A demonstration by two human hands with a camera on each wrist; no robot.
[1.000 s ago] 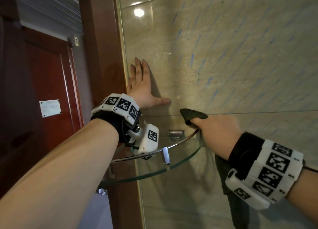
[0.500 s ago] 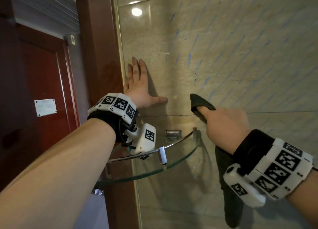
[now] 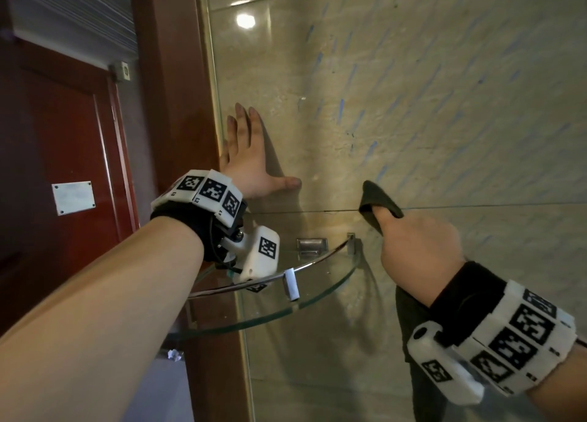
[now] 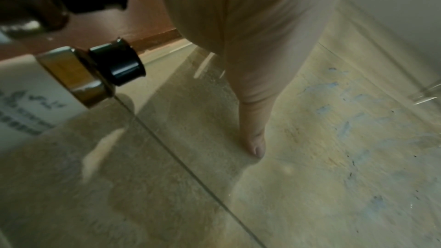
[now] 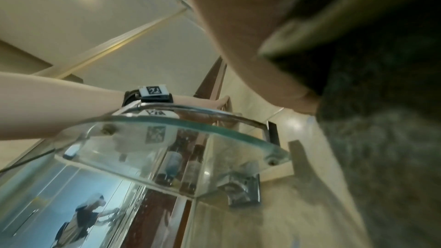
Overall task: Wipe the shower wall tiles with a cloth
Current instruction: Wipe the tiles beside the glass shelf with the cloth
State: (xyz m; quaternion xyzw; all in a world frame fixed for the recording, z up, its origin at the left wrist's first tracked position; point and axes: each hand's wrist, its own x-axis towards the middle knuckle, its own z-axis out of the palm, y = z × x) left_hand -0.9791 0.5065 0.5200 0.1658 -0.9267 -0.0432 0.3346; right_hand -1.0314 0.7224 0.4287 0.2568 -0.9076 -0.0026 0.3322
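The dark cloth [image 3: 379, 201] is bunched in the person's right hand [image 3: 419, 247], its upper fold pressed against the beige wall tiles [image 3: 413, 104] right at the grout line, while the rest of it hangs down below the wrist along the lower tile. The thumb is tucked into the fold and the fingers appear curled round the fabric, though they are mostly hidden behind the back of the hand. The left hand [image 3: 251, 164] lies flat on the wall further left, fingers straight and pointing up, thumb spread out sideways, holding nothing and seemingly just steadying the body. Faint blue streaks run across the upper tile above and to the right of the cloth, so that looks like the area that needs work. To do this stroke well, I would say the palm should flatten more of the cloth against the tile, not only the folded tip, and sweep in overlapping passes over those streaks with even pressure. The glass corner shelf [image 3: 317, 297] juts out just below and left of the right hand, with a metal rail [image 3: 320, 258] along its edge, so the loose tail could snag there on a downward pass.
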